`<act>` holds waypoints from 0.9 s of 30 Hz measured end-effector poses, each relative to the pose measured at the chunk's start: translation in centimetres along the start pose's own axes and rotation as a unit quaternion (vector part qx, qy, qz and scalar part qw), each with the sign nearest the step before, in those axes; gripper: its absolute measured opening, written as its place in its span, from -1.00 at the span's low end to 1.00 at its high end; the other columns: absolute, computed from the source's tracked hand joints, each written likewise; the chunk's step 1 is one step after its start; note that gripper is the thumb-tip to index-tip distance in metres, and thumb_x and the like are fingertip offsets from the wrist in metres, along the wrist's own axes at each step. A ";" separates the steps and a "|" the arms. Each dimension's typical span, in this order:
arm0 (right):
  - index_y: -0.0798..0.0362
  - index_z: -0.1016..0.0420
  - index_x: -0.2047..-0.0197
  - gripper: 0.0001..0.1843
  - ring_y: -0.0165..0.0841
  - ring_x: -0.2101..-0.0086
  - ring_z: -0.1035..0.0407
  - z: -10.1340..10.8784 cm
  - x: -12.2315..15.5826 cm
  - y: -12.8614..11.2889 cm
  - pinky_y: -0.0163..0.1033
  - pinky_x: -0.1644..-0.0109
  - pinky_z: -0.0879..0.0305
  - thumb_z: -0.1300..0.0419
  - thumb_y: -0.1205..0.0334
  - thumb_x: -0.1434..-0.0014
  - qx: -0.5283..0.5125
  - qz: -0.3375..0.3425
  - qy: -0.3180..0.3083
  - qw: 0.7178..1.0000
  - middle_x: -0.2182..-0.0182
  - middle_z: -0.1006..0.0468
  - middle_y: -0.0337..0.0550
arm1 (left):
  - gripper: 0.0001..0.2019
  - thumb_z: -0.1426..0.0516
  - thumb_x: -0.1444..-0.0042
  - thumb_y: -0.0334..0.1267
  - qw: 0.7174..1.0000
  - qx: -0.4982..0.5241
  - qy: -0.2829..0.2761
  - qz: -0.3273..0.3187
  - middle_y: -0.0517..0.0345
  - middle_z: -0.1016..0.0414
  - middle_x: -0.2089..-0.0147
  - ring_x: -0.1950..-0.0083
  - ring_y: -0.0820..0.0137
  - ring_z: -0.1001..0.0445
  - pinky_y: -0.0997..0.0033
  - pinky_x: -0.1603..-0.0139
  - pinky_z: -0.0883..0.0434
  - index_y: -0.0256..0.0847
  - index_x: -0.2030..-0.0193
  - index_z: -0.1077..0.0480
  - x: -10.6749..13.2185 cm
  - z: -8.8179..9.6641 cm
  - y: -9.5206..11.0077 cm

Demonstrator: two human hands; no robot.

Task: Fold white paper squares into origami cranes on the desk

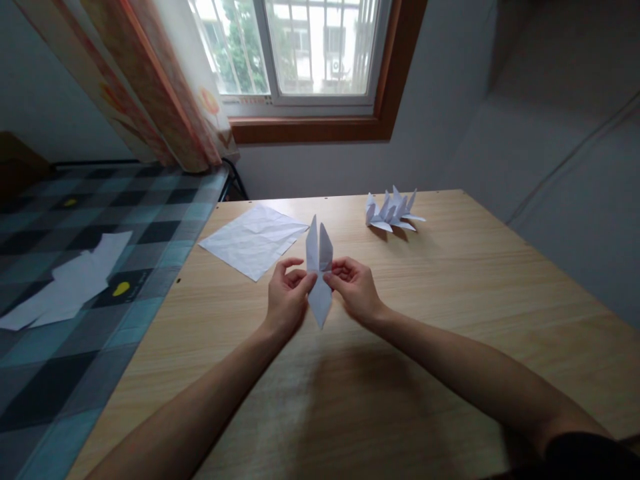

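Note:
Between my two hands is a piece of folded white paper (320, 300), held up above the table with two narrow points upward and one point downward. My left hand (289, 293) pinches its left edge between thumb and fingers. On the opposite edge, my right hand (356, 287) grips it the same way, thumb on the near face. Beyond the left hand lies a flat, creased white paper sheet (255, 240). Several folded white paper pieces with pointed tips (393, 212) stand close together farther back to the right.
The wooden table (475, 300) reaches toward the wall below a window (320, 50). At left, a bed with a checked cover (50, 387) adjoins it, with loose white papers (75, 283) on top. A patterned curtain (155, 87) hangs by the window.

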State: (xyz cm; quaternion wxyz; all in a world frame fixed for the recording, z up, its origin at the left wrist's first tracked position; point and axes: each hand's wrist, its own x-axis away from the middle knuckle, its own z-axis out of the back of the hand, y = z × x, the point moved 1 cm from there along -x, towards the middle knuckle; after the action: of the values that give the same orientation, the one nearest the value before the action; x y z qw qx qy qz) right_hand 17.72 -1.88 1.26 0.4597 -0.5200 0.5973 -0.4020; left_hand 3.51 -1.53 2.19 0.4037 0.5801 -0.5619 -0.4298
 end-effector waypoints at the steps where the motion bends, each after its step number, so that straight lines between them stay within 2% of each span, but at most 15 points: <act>1: 0.01 -0.40 0.26 -0.62 -0.41 0.48 -0.44 0.1 0.0 0.1 -0.27 0.34 -0.42 -0.44 0.11 0.08 -0.002 -0.003 0.007 1.000 0.50 -0.53 -0.34 | -0.54 -0.40 0.16 -0.21 1.000 -0.002 -0.001 -0.001 0.34 -0.50 0.48 0.49 0.48 -0.46 0.51 0.41 -0.39 -0.16 0.15 -0.30 0.1 0.0 0.0; 4: 0.00 -0.35 0.29 -0.56 -0.40 0.48 -0.45 0.2 0.1 0.2 -0.27 0.34 -0.42 -0.48 0.12 0.15 0.001 -0.011 0.035 0.999 0.51 -0.52 -0.36 | -0.59 -0.40 0.18 -0.23 1.000 -0.015 0.000 -0.005 0.27 -0.54 0.43 0.43 0.47 -0.51 0.49 0.34 -0.42 -0.20 0.24 -0.32 0.1 0.0 -0.1; 10: 0.04 -0.42 0.37 -0.63 -0.42 0.45 -0.42 0.1 0.2 0.0 -0.29 0.32 -0.38 -0.48 0.10 0.16 0.022 0.010 0.050 0.998 0.48 -0.52 -0.28 | -0.70 -0.38 0.16 -0.21 0.999 -0.033 -0.009 -0.021 0.23 -0.53 0.42 0.40 0.47 -0.48 0.47 0.29 -0.41 -0.26 0.38 -0.38 0.1 0.0 -0.4; 15: 0.04 -0.41 0.41 -0.69 -0.43 0.49 -0.36 -0.1 0.5 -0.1 -0.30 0.39 -0.34 -0.44 0.15 0.13 0.031 0.013 0.036 0.999 0.51 -0.48 -0.30 | -0.75 -0.32 0.09 -0.17 0.996 -0.086 -0.014 -0.025 0.24 -0.49 0.45 0.44 0.48 -0.41 0.49 0.39 -0.34 -0.26 0.39 -0.39 0.4 -0.1 -0.1; 22: 0.04 -0.45 0.31 -0.73 -0.40 0.40 -0.41 -0.2 0.7 0.0 -0.27 0.28 -0.39 -0.39 0.15 0.05 -0.005 0.024 0.006 1.000 0.41 -0.51 -0.26 | -0.76 -0.28 0.04 -0.13 0.992 -0.119 -0.018 -0.031 0.22 -0.49 0.42 0.42 0.45 -0.41 0.47 0.37 -0.34 -0.26 0.35 -0.42 0.5 -0.2 0.6; 27: 0.03 -0.45 0.31 -0.77 -0.40 0.41 -0.40 -0.4 1.0 -0.2 -0.27 0.29 -0.39 -0.35 0.11 -0.04 0.000 0.044 -0.015 0.999 0.42 -0.50 -0.26 | -0.78 -0.27 0.00 -0.14 0.991 -0.128 -0.030 -0.037 0.20 -0.51 0.42 0.41 0.43 -0.42 0.47 0.37 -0.34 -0.27 0.36 -0.46 0.5 0.1 0.3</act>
State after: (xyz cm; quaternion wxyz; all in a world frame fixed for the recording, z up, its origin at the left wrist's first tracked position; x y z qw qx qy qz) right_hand 17.37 -2.89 1.42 0.4862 -0.4992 0.6123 -0.3735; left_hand 3.35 -2.00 2.42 0.4416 0.5309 -0.4925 -0.5297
